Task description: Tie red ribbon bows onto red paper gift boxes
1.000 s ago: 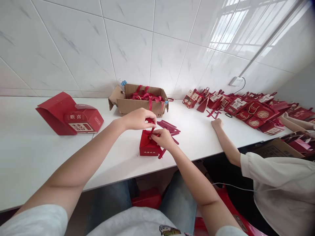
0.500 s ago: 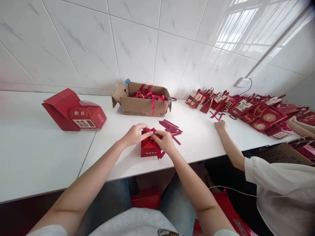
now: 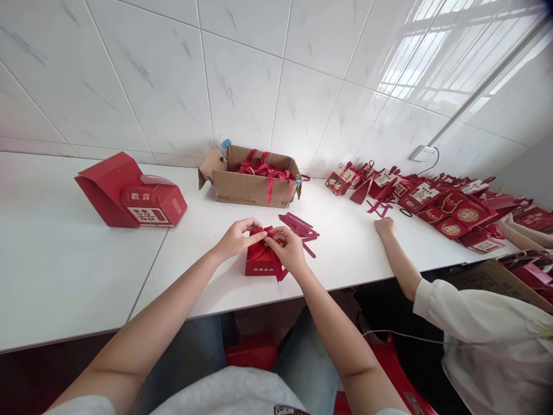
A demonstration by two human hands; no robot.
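Red gift box: it sits on the white counter point(image 3: 86, 276), near the front edge and between the person's forearms; the gift box point(image 3: 259, 267) shows pale lettering on its front face, with its top partly covered by fingers.
Red ribbon: gathered at the top of that box, the ribbon point(image 3: 277, 268) drops a tail over the right front corner.
Left grip: narrow; the left grip point(image 3: 239, 237) brings its thumb tip to the ribbon, touching or almost touching the other thumb. Whether it pinches firmly I cannot tell.
Right grip: the right grip point(image 3: 288, 248) holds the ribbon between thumb and fingertips, low over the box.
Change at the ribbon: a second ago the left hand was lifted, drawing ribbon upward; it has since come down to meet the right. The work looks, in my judgement, to have passed from pulling to close shaping. Any knot is hidden.
Dark red strips: a loose pile of strips point(image 3: 302, 227) lies just behind the right hand.
Cardboard carton: by the wall, the carton point(image 3: 246, 189) holds more ribbons point(image 3: 259, 167).
Co-worker's arm: well to the right, an arm point(image 3: 404, 262) rests near gift bags point(image 3: 469, 214).
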